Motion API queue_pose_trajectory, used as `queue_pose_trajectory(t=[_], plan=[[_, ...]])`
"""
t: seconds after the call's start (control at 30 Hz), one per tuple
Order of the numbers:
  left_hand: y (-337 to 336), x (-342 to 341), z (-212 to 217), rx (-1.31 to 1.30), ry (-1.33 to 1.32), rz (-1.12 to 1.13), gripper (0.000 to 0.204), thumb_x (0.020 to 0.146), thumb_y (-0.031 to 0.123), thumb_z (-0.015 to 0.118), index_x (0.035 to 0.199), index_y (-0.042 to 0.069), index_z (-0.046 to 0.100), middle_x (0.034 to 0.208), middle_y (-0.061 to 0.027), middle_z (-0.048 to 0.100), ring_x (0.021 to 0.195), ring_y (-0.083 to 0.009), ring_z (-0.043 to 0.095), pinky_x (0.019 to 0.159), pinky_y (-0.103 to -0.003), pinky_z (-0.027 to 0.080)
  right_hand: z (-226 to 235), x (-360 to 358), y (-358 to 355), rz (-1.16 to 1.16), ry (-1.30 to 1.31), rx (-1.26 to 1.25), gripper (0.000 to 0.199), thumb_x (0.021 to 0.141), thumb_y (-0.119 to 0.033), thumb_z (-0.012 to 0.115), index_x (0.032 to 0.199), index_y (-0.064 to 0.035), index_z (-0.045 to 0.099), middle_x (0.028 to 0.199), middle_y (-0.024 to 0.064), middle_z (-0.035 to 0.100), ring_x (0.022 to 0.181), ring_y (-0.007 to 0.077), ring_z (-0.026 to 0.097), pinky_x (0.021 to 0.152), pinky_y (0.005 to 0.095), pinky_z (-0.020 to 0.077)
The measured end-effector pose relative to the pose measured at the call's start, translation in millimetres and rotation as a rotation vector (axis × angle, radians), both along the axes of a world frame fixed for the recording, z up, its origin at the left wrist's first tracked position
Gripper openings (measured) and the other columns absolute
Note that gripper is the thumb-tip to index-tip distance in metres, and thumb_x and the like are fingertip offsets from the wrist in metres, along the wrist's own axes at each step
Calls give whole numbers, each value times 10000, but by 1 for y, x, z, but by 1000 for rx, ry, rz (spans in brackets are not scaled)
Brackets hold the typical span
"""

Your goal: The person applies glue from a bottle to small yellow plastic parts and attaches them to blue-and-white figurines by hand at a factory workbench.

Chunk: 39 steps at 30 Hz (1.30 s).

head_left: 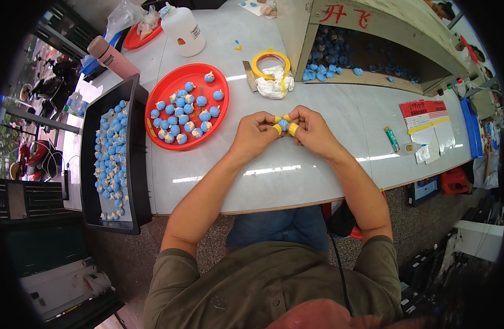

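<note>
Both hands meet over the grey table (pixel 219 186), with yellow tape wrapped around the thumbs and index fingers. My left hand (pixel 253 134) and my right hand (pixel 315 132) pinch a small blue rounded piece (pixel 283 125) between their fingertips. Fingers cover much of it, so its exact form is hard to make out. To the left, a red round plate (pixel 172 79) holds many small blue balls with cream-coloured bits sticking out. Beyond my hands lie a yellow tape roll (pixel 253 67) and a crumpled white tissue (pixel 274 86).
A long black tray (pixel 137 170) of similar blue balls stands at the far left. Behind the plate are a pink bottle (pixel 114 59) and a white jug (pixel 183 34). A shelf box (pixel 367 19) with loose blue pieces is at the back right. A green tube (pixel 391 139) lies right.
</note>
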State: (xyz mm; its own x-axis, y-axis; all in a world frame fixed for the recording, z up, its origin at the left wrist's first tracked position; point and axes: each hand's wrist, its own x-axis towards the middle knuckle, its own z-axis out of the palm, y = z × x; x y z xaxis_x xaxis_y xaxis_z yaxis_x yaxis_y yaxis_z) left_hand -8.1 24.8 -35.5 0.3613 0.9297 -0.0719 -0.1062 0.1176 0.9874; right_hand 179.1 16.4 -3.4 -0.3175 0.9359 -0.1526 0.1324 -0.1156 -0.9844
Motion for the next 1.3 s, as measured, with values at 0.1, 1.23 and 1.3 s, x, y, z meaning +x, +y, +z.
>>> queue_pose_trajectory(t=[0.1, 1.23, 1.3], plan=[[-1, 1, 0, 25, 3, -1, 170, 881, -4, 620, 1021, -96, 590, 998, -151, 653, 899, -193, 679, 772, -251, 566, 0, 0, 0, -2, 2, 2, 96, 899, -15, 546, 994, -4, 556, 752, 15, 587, 605, 44, 513, 524, 206, 424], [0, -1, 21, -113, 22, 10, 367, 926, 99, 531, 1261, -42, 475, 894, -152, 669, 662, -143, 653, 592, -235, 532, 7, 2, 0, 1, 36, -84, 165, 913, -128, 581, 1019, -1, 581, 745, 11, 586, 576, 48, 508, 508, 203, 411], [1, -1, 21, -114, 19, 9, 366, 929, 104, 533, 1260, -41, 476, 891, -150, 670, 662, -143, 652, 589, -236, 530, 6, 3, 0, 0, 43, -90, 170, 912, -136, 586, 1015, -2, 581, 746, 13, 587, 576, 49, 508, 507, 203, 411]])
